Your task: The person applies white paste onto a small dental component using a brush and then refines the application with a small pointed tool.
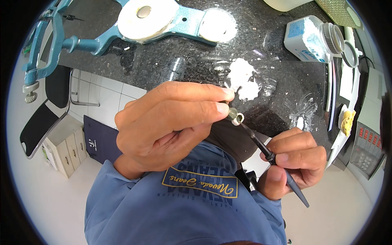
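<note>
My left hand (171,118) pinches a small piece between thumb and fingertips. The piece has a greenish, translucent body (233,112) and a small whitish hollow ring (238,119) at its end, possibly a dental crown. My right hand (296,159) grips a slim dark tool (262,147) like a pen. The tool's thin tip reaches the ring's opening; whether it touches the inside is too small to tell. Both hands are held up in front of my body, near the counter's edge.
A black speckled counter (196,65) carries white powder (243,77) and smears. A blue metal frame (190,22) with white plaster pads stands at the upper left. At the upper right lies an open white bottle (306,38). A yellow lump (347,122) sits at the right.
</note>
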`<action>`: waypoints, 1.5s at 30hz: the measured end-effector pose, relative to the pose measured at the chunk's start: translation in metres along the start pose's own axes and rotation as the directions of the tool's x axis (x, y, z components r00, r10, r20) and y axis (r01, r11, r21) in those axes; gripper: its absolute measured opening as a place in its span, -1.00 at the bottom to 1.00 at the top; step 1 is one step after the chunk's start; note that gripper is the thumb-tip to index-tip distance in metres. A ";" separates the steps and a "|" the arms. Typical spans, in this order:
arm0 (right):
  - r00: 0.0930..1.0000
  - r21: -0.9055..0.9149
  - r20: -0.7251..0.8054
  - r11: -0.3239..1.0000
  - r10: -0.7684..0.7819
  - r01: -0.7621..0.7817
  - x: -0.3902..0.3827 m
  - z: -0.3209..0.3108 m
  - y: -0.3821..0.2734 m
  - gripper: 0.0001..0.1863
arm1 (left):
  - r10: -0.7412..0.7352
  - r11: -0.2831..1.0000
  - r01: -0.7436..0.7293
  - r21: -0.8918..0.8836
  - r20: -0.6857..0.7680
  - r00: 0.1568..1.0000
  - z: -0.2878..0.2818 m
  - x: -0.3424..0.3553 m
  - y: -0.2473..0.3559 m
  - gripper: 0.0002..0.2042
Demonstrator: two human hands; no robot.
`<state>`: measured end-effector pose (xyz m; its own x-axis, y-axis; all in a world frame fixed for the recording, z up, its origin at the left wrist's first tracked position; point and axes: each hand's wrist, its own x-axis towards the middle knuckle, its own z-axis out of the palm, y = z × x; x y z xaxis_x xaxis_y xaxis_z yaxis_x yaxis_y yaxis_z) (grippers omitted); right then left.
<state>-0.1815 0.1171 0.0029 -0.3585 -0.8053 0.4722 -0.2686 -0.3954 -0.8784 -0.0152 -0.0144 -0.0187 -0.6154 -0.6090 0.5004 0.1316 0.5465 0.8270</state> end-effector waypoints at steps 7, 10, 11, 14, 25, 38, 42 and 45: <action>0.999 -0.025 -0.044 1.000 0.012 -0.013 0.001 0.004 0.000 -0.69 | -0.003 1.000 0.003 -0.007 0.014 1.000 -0.001 0.000 -0.001 -0.76; 0.999 -0.034 -0.031 0.999 0.021 -0.022 0.002 0.002 -0.002 -0.69 | 0.002 1.000 -0.002 -0.012 0.014 1.000 -0.001 0.000 -0.001 -0.78; 0.999 -0.037 -0.025 0.999 0.025 -0.026 0.002 0.002 -0.002 -0.69 | 0.002 1.000 -0.002 -0.010 0.015 1.000 -0.001 0.000 -0.001 -0.78; 0.999 -0.040 -0.023 0.999 0.034 -0.035 0.002 0.002 -0.002 -0.69 | 0.005 1.000 -0.005 -0.005 0.010 1.000 0.000 0.000 -0.001 -0.79; 1.000 0.043 0.025 0.999 -0.004 0.003 -0.002 -0.008 0.000 -0.70 | 0.002 1.000 -0.002 -0.005 0.015 1.000 -0.001 0.001 0.000 -0.80; 0.994 -0.197 -0.022 0.975 -0.107 0.100 -0.012 0.005 -0.009 -0.65 | -0.090 0.994 0.085 -0.064 -0.088 0.992 0.003 -0.005 0.002 -0.78; 0.943 -0.084 0.078 0.940 -0.323 0.329 -0.004 0.020 -0.005 -0.66 | -0.087 0.996 0.087 -0.001 -0.076 0.993 0.004 0.004 0.008 -0.79; 0.961 -0.115 0.167 0.964 -0.220 0.240 0.004 0.035 -0.010 -0.72 | -0.166 0.986 0.165 -0.014 -0.099 0.981 0.006 0.002 0.014 -0.81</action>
<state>-0.1486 0.1021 0.0113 -0.1362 -0.7610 0.6343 -0.4475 -0.5240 -0.7247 -0.0193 -0.0049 -0.0073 -0.5485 -0.7451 0.3795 0.0390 0.4305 0.9017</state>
